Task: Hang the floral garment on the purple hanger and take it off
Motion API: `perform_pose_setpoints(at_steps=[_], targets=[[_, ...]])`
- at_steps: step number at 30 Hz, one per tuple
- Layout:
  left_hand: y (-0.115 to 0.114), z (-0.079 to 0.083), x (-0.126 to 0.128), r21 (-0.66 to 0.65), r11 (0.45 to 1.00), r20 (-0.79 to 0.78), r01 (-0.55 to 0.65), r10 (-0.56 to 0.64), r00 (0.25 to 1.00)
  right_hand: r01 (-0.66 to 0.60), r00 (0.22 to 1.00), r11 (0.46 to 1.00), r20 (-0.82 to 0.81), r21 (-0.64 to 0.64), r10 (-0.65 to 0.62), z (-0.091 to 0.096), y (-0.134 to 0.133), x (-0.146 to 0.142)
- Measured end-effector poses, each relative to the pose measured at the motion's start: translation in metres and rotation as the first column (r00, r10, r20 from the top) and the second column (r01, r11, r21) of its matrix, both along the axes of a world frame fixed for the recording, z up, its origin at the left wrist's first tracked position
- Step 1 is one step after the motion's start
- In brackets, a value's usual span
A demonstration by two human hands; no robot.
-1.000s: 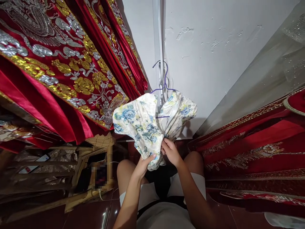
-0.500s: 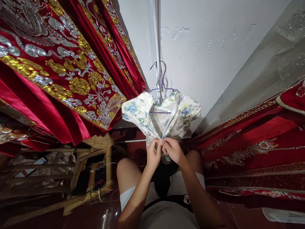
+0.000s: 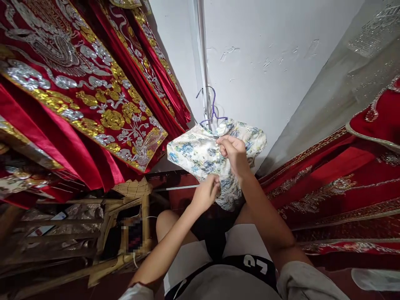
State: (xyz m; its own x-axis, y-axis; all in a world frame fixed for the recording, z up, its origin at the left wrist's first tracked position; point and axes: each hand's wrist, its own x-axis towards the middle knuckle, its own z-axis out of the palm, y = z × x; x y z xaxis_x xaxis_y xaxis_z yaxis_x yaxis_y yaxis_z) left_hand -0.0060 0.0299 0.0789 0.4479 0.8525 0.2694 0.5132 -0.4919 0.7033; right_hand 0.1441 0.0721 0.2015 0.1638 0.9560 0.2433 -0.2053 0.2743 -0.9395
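A white short-sleeved top with blue and yellow flowers hangs from a purple hanger in front of me. Its front opening is drawn together almost up to the neck. My right hand is closed in a pinch at the upper front, just under the neckline; the small part between its fingertips is hidden. Lower down, my left hand is closed on the fabric at the front of the top. The garment's lower end hangs between my knees.
Red embroidered garments with gold and silver sequins hang at left, and beaded red ones at right. A white metal pole stands against the wall. At lower left is a bamboo rack with phone-like devices on it.
My right hand has moved up along the front of the top, from beside my left hand to the neckline. The V-shaped opening has closed. My left hand has stayed low.
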Motion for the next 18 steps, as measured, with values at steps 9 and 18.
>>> perform_pose_setpoints(at_steps=[9, 18], targets=[[0.072, 0.119, -0.001, 0.477, 0.872, 0.105, -0.112, 0.070, 0.992, -0.046, 0.963, 0.999, 0.267, 0.012, 0.041, -0.006, 0.000, 0.003], [0.087, 0.119, -0.040, 0.337, 0.782, 0.658, -0.524, 0.203, 0.725, 0.035, 0.907, 0.998, 0.420, -0.044, -0.014, -0.073, 0.013, -0.002]])
